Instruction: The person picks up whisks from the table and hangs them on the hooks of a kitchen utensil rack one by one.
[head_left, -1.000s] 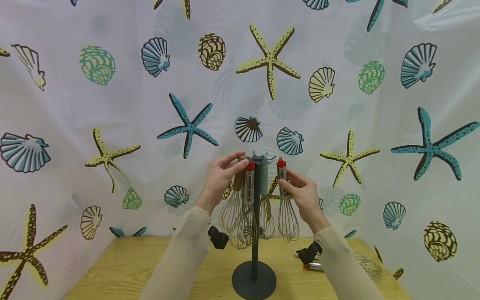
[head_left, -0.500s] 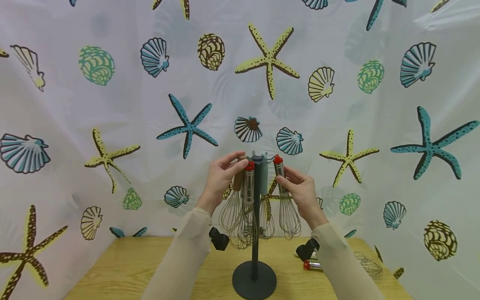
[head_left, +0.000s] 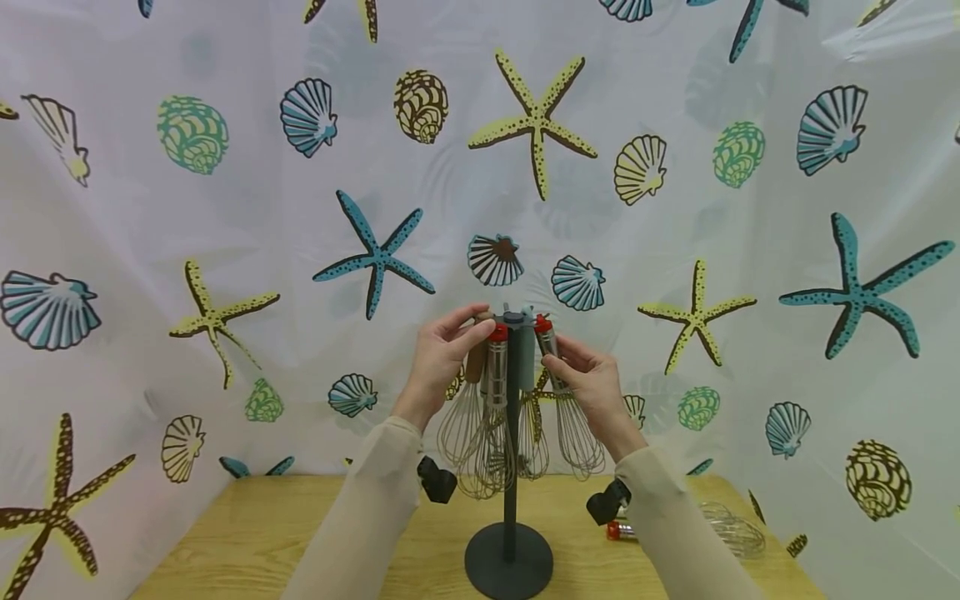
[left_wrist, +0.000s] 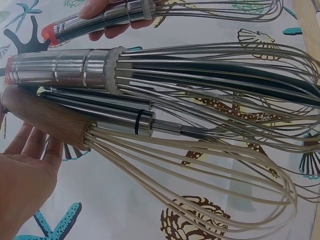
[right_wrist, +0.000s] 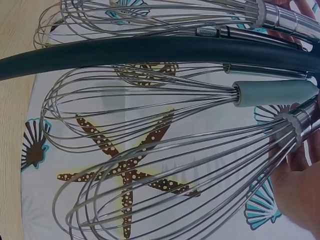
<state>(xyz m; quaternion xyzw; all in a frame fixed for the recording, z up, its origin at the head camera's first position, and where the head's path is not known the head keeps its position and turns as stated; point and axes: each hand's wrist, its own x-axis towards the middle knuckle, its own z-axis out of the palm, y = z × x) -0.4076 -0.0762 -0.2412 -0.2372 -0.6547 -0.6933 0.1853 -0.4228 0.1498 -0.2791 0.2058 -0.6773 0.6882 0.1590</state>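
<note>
A dark whisk stand (head_left: 511, 492) with hooks at its top rises from a round base. My left hand (head_left: 438, 354) is at the top left, thumb and fingers around the upper end of a wooden-handled whisk (left_wrist: 55, 117). The thumb tip reaches the red cap of a hanging metal-handled whisk (head_left: 497, 367). My right hand (head_left: 596, 387) holds another red-capped metal whisk (head_left: 548, 346) by its handle, tilted, cap close to the stand's right hook. In the right wrist view, its wires (right_wrist: 200, 150) fan out to the left. Between them hangs a whisk with a pale blue-green handle (right_wrist: 272, 93).
Another whisk lies on the wooden table (head_left: 300, 533) at the right, its red-ended handle (head_left: 618, 531) partly hidden by my right arm and its wire loops (head_left: 731, 529) beyond. A sea-themed curtain (head_left: 450, 192) hangs behind and at the sides.
My right hand has moved left with the red-capped whisk, bringing its cap to the stand's hook and tilting the handle's top leftward. The left hand stays in place.
</note>
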